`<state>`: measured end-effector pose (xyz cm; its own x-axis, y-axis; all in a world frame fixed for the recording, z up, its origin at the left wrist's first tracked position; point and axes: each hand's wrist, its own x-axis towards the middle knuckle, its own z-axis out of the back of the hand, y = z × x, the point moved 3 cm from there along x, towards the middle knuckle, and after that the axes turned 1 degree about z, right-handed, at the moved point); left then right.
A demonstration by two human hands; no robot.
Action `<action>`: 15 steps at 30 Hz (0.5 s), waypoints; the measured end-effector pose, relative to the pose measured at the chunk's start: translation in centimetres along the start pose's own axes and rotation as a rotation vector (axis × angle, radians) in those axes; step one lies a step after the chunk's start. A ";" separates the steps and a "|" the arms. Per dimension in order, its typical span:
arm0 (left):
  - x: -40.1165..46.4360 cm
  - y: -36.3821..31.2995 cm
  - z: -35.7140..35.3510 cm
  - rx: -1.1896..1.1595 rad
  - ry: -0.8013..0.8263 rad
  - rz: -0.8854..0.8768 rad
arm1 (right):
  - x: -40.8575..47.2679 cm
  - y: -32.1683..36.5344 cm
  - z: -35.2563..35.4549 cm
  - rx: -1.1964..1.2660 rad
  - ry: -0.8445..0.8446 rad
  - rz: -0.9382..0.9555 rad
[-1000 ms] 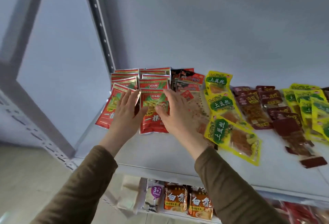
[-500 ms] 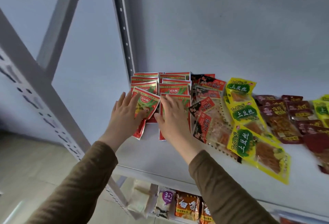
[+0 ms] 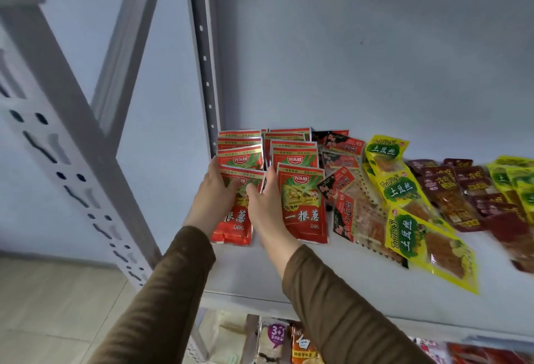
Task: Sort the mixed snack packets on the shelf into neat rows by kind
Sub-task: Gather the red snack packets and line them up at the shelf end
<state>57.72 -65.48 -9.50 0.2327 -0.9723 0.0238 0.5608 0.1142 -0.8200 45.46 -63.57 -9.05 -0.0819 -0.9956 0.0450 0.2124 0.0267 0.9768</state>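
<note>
On the pale shelf [image 3: 346, 271] the snack packets lie in columns running from the front edge toward the back wall. At the far left sit 2 columns of red packets [image 3: 294, 155] with a green onion picture, a white logo patch near the top and large Chinese characters low on the front, each one overlapping the one behind it. The left hand [image 3: 212, 199] and the right hand [image 3: 264, 204] both rest on the front red packet of the left column [image 3: 232, 225]: the left hand curls around its left edge with the fingers over the face, the right hand lies on its right edge with the thumb pressing on the front, so the packet is gripped between them. The front packet of the right column [image 3: 306, 207] lies flat just beside the right hand. To the right come clear packets with red and black labels [image 3: 344, 199], then yellow packets with green ovals [image 3: 404, 199], then dark maroon packets [image 3: 450, 187], and more yellow ones [image 3: 517, 181] at the frame edge. Both brown sleeves [image 3: 341, 306] reach up from below
</note>
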 end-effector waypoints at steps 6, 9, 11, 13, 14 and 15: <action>1.2 0.0 -0.2 -0.049 0.033 -0.015 | 2.1 -0.6 -0.8 0.012 0.086 -0.039; 1.4 -0.3 -0.4 -0.037 0.061 -0.015 | 2.6 -1.4 -1.1 0.076 0.094 -0.122; 1.0 0.1 -0.5 -0.011 0.094 -0.001 | 2.5 -1.9 -1.0 0.121 0.119 -0.209; 0.5 0.5 -0.4 -0.018 0.112 0.019 | 2.2 -2.3 -0.7 0.163 0.145 -0.276; 0.5 0.7 -0.5 -0.031 0.112 0.025 | 2.1 -2.4 -0.6 0.182 0.158 -0.293; 0.7 0.8 -0.4 -0.053 0.103 0.033 | 2.1 -2.5 -0.5 0.190 0.159 -0.298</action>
<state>57.98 -66.15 -10.37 0.1659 -0.9843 -0.0600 0.5112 0.1379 -0.8484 45.23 -65.75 -11.52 0.0421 -0.9634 -0.2646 0.0166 -0.2642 0.9643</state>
